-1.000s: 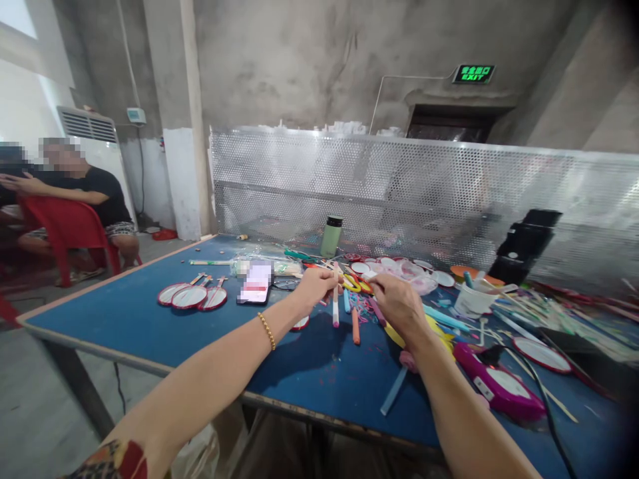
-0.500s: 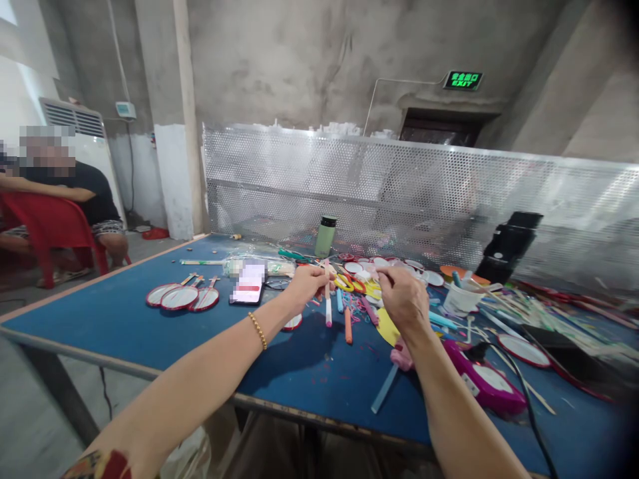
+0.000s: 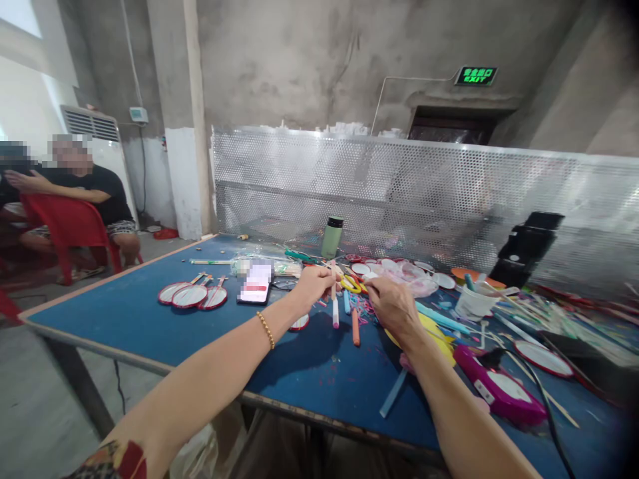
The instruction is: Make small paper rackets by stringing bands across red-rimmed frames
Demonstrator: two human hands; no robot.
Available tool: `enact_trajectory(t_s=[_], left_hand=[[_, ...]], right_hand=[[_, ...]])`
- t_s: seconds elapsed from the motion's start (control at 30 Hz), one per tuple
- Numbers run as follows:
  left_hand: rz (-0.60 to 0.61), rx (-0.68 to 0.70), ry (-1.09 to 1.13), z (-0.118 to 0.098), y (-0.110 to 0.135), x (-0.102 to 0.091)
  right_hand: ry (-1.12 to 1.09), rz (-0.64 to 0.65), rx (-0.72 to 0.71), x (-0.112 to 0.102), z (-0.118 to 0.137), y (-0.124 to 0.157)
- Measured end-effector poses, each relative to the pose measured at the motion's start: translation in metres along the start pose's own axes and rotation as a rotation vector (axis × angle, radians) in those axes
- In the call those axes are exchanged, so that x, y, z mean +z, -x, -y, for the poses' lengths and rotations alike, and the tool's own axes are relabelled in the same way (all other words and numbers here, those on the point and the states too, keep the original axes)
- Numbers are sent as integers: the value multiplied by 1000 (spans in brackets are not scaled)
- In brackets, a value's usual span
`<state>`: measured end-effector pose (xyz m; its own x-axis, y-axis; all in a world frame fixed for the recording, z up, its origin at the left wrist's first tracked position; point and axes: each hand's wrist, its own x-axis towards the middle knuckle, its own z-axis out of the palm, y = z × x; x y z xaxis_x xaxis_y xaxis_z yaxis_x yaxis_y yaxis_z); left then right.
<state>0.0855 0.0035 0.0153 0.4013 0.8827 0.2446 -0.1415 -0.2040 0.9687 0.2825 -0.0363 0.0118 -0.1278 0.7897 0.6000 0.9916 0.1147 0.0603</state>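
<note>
My left hand [image 3: 319, 286] is closed in a pinch around a thin pale pink stick [image 3: 333, 269]. Just below it shows a white tube with a pink end [image 3: 335, 315]; I cannot tell whether the two are one piece. To the right, my right hand [image 3: 394, 305] has its fingers pressed together, and what they hold is too small to name. Between the hands lie yellow-handled scissors [image 3: 351, 285], an orange stick [image 3: 355, 327], a blue stick [image 3: 347, 302] and pink stringy bits [image 3: 363, 307]. A yellow disc [image 3: 433, 336] is partly hidden behind my right forearm.
Red-rimmed white discs [image 3: 190, 297] and a phone [image 3: 254, 285] lie left on the blue table [image 3: 134, 319]. A green bottle [image 3: 332, 237] stands behind. Rightward are a white cup [image 3: 472, 306], a purple device [image 3: 499, 389] with a black cable, and many sticks. Two people sit far left.
My right hand has moved left, nearer my left hand, uncovering clear pink plastic behind it. My left hand keeps its hold on the stick. The whole view has shifted slightly.
</note>
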Motion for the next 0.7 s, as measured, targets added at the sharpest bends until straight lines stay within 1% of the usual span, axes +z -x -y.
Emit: enact_trajectory(t_s=[0.17,0.33,0.47,0.7], left_hand=[[0,-10,1,3,-1,1],[0,-15,10,7,-3,1],[9,-11,9,9,-5,1],[20,2,13,9,-4,1]], right_hand=[[80,192,-107,9,17,-4],[145,320,-142,15,28,-6],[173,339,-199,16,30,-8],[163,294,-394,20,27,-10]])
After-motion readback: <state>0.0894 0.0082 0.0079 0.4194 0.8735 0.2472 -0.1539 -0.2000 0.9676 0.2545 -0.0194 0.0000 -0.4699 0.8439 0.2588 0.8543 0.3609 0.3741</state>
